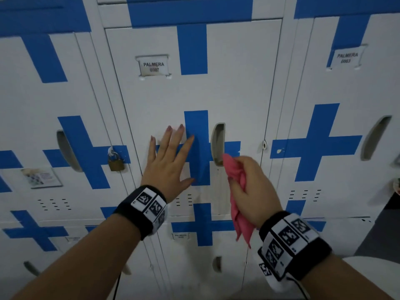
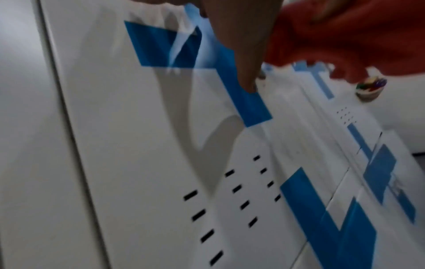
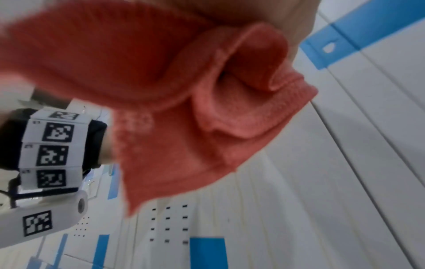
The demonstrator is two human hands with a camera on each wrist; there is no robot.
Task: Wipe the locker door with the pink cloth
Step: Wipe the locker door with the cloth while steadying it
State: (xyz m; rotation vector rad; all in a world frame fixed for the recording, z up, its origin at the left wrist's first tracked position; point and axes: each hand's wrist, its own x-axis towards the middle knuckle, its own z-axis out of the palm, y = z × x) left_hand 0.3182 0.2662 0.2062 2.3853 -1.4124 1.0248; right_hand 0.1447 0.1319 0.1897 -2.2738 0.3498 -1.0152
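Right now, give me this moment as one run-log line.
left hand: flat on locker door | right hand: grips pink cloth beside recessed handle | wiping: cannot tell

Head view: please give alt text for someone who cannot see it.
A person's right hand grips a bunched pink cloth beside the recessed handle of a white, blue-crossed locker door, while the left hand lies flat against it. A padlock hangs on the neighbouring door.

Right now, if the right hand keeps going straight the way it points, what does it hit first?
Probably the recessed handle of the locker door: the right hand, gripping the pink cloth, points up towards it, cloth tip leading. How far the cloth is from the door is unclear.
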